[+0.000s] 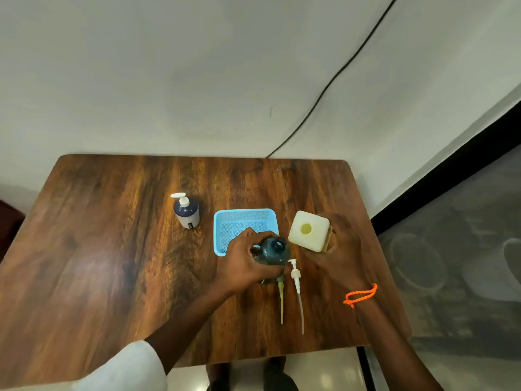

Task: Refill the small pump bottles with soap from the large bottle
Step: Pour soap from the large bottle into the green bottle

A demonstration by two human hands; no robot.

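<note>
Now the left hand [244, 261] grips the open small bottle [275, 251]; right hand [342, 246] holds the large bottle [308, 231]: tilt slowly, mouths aligned.

A dark wooden table [112, 263] stands against the wall. On it sit a capped pump bottle [186, 211], a blue basket [244, 221], an open dark bottle [274, 251], a pale square jug [309, 230], and two loose pumps [296, 277] lying near the front edge.

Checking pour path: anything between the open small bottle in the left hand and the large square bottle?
Head view: nothing lies between the open small bottle and the large bottle, only bare table. The blue basket sits behind-left.
</note>
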